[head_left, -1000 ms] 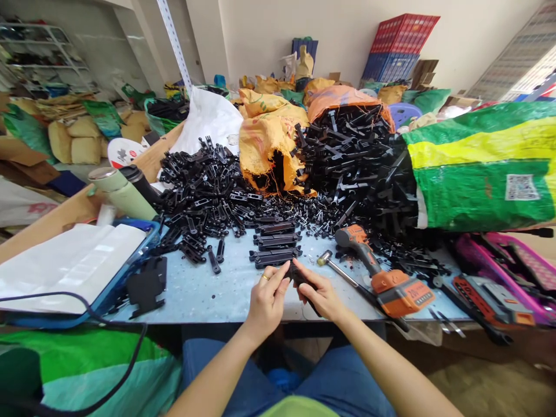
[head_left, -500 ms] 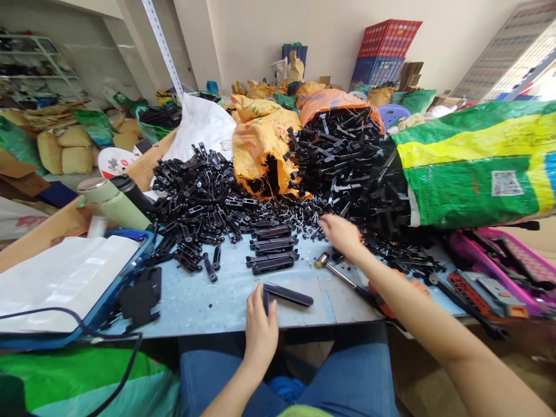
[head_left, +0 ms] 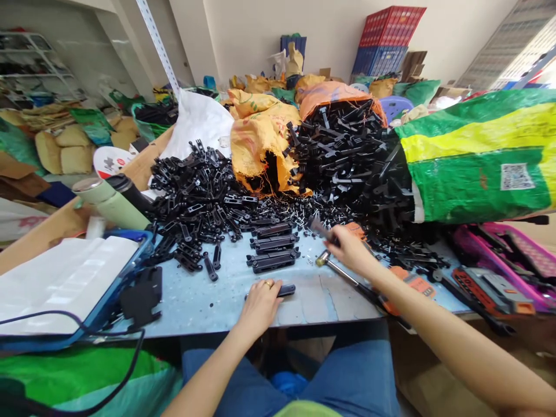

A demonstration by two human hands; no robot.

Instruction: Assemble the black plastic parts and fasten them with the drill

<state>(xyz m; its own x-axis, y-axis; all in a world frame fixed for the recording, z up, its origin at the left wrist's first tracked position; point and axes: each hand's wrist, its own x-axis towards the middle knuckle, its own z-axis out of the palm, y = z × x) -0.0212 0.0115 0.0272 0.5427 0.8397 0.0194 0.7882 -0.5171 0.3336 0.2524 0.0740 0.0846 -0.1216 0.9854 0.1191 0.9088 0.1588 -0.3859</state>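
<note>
My left hand [head_left: 259,304] rests on the table near its front edge, fingers closed over a slim black plastic arm [head_left: 286,290] whose right end sticks out. My right hand [head_left: 351,250] grips a dark elongated piece [head_left: 322,229], blurred by motion, in front of the pile of small silvery pins [head_left: 299,214]. Just below that hand lies a hammer [head_left: 343,274] with a brass-coloured head. Several assembled black plastic arms [head_left: 273,243] lie in a stacked row beyond my left hand.
Loose black links [head_left: 195,197] are heaped at left; black forked parts [head_left: 347,145] spill from sacks at right. A blue tray [head_left: 150,246], a green bottle [head_left: 110,202], an orange-black power tool [head_left: 410,282] and a pink basket [head_left: 532,255] flank the work area.
My left hand has turned and closed over the black plastic arm, which has shifted left. My right hand has moved slightly right and nearer me, and a dark elongated piece now shows in it.
</note>
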